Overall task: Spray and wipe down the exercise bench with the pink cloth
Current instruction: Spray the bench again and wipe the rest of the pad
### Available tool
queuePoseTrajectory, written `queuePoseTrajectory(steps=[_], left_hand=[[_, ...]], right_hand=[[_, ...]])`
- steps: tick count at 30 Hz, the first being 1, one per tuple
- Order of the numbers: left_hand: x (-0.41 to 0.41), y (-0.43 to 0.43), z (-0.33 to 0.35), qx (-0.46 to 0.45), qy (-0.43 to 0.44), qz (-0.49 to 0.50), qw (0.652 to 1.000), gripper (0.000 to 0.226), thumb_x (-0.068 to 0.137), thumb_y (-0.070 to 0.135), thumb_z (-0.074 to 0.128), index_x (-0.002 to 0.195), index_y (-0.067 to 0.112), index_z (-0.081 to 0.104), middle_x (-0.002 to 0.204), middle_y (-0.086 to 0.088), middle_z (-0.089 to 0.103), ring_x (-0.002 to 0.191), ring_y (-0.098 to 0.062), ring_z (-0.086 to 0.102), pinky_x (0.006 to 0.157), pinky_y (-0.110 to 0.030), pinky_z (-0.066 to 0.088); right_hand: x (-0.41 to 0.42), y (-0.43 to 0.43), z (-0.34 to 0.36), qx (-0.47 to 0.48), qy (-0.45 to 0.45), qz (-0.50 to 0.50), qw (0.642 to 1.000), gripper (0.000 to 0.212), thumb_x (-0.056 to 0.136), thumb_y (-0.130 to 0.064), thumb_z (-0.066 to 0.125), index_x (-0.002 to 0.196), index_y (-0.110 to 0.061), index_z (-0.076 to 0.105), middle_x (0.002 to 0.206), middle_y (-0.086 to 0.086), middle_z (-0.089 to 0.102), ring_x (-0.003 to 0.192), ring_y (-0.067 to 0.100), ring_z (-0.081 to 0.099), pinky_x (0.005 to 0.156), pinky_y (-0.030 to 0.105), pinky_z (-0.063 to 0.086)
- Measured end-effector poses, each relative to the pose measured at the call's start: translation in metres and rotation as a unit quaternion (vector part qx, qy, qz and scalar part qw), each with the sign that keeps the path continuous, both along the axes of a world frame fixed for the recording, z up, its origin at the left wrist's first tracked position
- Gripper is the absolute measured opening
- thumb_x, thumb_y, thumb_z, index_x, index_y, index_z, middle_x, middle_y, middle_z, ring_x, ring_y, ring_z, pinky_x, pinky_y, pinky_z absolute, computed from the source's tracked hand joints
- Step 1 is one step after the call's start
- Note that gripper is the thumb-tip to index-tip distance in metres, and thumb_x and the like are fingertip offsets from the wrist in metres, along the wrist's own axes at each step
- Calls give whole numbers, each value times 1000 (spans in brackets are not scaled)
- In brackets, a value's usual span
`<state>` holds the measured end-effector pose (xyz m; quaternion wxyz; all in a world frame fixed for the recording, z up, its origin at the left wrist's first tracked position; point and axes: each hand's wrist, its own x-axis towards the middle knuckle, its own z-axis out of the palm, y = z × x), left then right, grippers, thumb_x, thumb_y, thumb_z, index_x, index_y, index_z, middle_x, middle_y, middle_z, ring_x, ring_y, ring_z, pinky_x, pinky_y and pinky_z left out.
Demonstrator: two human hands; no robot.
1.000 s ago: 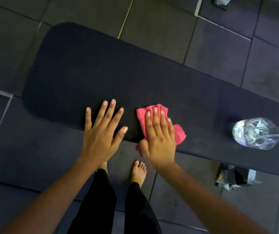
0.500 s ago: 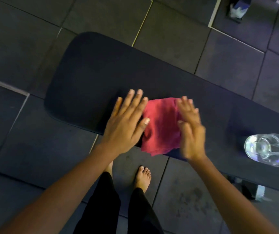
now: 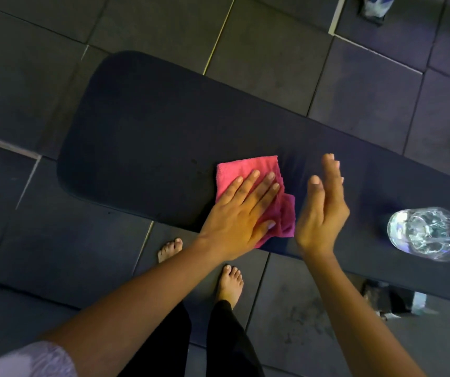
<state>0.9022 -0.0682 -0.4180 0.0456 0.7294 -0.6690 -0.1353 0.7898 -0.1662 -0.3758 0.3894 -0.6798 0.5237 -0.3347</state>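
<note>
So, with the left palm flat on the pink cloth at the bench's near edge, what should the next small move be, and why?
Probably slide the left hand, which presses flat on the folded pink terry cloth, leftward along the dark padded exercise bench toward its rounded end. The right hand is open and off the cloth, so the left alone can drive the wipe.

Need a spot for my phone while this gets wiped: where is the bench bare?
The bench is bare at its rounded left end, up to the pink cloth, and along its far side. Crowded: the near edge, where the left hand presses the cloth, the right hand hovers beside it, and a bottle sits further right.
</note>
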Motion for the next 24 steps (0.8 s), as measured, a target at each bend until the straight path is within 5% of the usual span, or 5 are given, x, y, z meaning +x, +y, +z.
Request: queuePoseTrajectory(steps=[9, 17, 24], left_hand=[[16, 24, 3, 24, -53, 153, 987, 64, 98, 49, 27, 153, 17, 19, 161, -3, 17, 148, -22, 16, 118, -44, 16], [51, 28, 8, 96, -112, 316, 937, 62, 100, 45, 1, 154, 15, -2, 163, -2, -4, 150, -19, -5, 114, -56, -14], [94, 38, 12, 77, -50, 253, 963, 70, 98, 54, 9, 154, 12, 0, 163, -8, -3, 150, -24, -5, 119, -55, 2]], right_hand=[[15, 2, 3, 3, 16, 64, 998, 46, 102, -21, 44, 145, -5, 42, 154, 9, 38, 148, 18, 25, 122, 47, 18], [23, 4, 0, 8, 26, 57, 998, 47, 102, -21, 45, 146, -5, 39, 155, 8, 36, 149, 16, 21, 124, 43, 13], [39, 19, -2, -2, 78, 150, 986, 50, 103, -25, 42, 149, -7, 35, 159, 6, 28, 151, 16, 14, 124, 34, 5]])
